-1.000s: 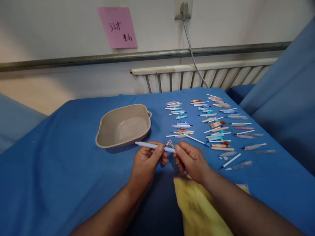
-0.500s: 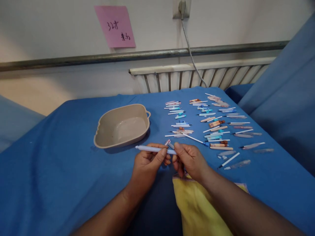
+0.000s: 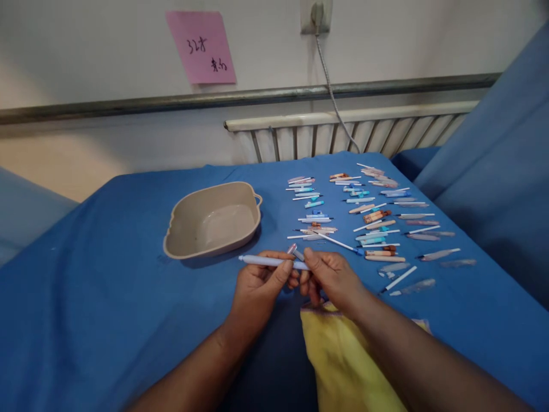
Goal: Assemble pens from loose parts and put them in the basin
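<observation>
A pale lavender pen [image 3: 261, 261] lies level across my two hands, its tip toward the left. My left hand [image 3: 262, 281] is closed round its middle, thumb on top. At the pen's right end, my right hand [image 3: 328, 274] pinches with thumb and fingers, which hide that end. Just behind the fingertips shows a small clear piece with a pinkish end [image 3: 292, 249], partly covered. Beyond my right hand, a white refill with a blue end [image 3: 338, 242] lies slantwise among rows of pen parts [image 3: 377, 240].
A beige plastic basin [image 3: 184, 252] stands on the blue cloth [image 3: 107, 274] at left. Yellow fabric [image 3: 343, 360] lies under my right forearm. A metal rail [image 3: 274, 94] and a white radiator [image 3: 300, 119] run along the wall. Blue curtains [image 3: 506, 143] hang at the sides.
The pen and my left hand have shifted very slightly to the right. Both hands keep hold of the pen, and the things on the cloth lie as before.
</observation>
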Demonstrator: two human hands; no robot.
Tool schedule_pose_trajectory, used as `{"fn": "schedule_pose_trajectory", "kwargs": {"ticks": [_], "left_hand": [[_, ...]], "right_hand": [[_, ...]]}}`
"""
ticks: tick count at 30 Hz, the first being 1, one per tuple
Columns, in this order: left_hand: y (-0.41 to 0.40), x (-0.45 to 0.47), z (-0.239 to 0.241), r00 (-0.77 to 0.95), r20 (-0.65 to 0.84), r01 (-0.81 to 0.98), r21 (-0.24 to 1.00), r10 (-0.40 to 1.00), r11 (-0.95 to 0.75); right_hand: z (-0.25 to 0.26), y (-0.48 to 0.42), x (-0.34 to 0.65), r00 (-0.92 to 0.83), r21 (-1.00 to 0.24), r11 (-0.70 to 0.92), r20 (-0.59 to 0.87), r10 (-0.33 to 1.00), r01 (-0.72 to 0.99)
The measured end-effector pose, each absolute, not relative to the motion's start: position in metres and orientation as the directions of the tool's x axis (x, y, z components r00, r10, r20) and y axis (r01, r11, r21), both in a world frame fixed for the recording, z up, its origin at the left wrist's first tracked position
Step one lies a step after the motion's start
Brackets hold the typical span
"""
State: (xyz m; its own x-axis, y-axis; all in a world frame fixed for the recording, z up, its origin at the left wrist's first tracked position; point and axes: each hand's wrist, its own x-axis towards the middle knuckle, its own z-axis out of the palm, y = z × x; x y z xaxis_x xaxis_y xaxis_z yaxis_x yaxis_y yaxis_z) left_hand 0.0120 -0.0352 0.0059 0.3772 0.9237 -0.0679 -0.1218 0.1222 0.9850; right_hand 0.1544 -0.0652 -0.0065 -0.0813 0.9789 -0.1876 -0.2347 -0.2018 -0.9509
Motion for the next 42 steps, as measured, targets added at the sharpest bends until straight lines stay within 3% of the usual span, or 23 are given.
{"fn": "schedule_pose_trajectory", "kwargs": {"ticks": [5, 10, 14, 23, 29, 32, 38, 42], "left_hand": [[-0.031, 0.011, 0.003, 0.329, -0.071, -0.130, 0.984, 0.942, 0.119], [-0.031, 0.009, 0.003, 0.321, -0.082, -0.129, 0.983, 0.943, 0.129], [-0.033, 0.010, 0.004, 0.343, -0.086, -0.119, 0.984, 0.936, 0.134], [-0.032, 0.010, 0.001, 0.350, -0.060, -0.120, 0.987, 0.935, 0.109], [-0.034, 0.011, 0.004, 0.393, -0.081, -0.128, 0.982, 0.916, 0.142], [-0.034, 0.013, 0.003, 0.380, -0.075, -0.120, 0.984, 0.922, 0.129], [-0.031, 0.011, -0.001, 0.333, -0.121, -0.213, 0.956, 0.935, 0.200], [-0.031, 0.009, 0.003, 0.435, -0.233, -0.420, 0.802, 0.870, 0.425]], "right_hand": [[-0.010, -0.065, 0.154, -0.027, -0.920, -0.126, -0.125, 0.992, -0.371], [-0.006, -0.067, 0.154, 0.016, -0.963, -0.056, -0.063, 0.998, -0.265], [-0.004, -0.066, 0.154, -0.019, -0.973, -0.143, -0.142, 0.990, -0.179], [-0.003, -0.070, 0.151, -0.013, -0.957, -0.059, -0.057, 0.998, -0.283], [-0.005, -0.068, 0.151, -0.032, -0.977, -0.107, -0.103, 0.994, -0.185], [-0.010, -0.066, 0.150, -0.059, -0.956, -0.153, -0.143, 0.988, -0.251], [-0.013, -0.065, 0.152, 0.039, -0.802, -0.089, -0.139, 0.990, -0.591], [-0.007, -0.065, 0.153, 0.087, -0.842, 0.048, 0.002, 0.996, -0.537]]}}
